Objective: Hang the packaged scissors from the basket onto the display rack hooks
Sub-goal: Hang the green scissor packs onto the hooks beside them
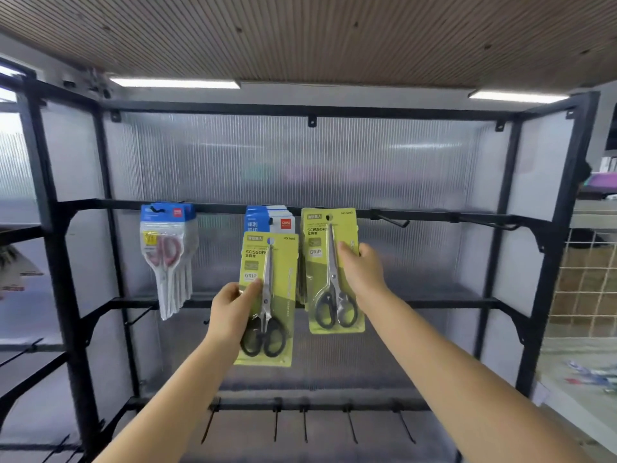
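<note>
A yellow-green card pack of black-handled scissors (267, 295) is held up in front of the black metal display rack (534, 228), tilted a little. The left hand (233, 312) grips its left edge, with the thumb on the front of the card. Just to the right, another yellow-green scissors pack (330, 272) hangs from the rack's upper bar. The right hand (360, 269) holds its right edge. The two hands are apart. Behind the held pack hang blue and white card packs (270, 220). Far to the left hang clear packs of pink-handled scissors (167, 259). To the right, empty black hooks (394, 222) stick out.
</note>
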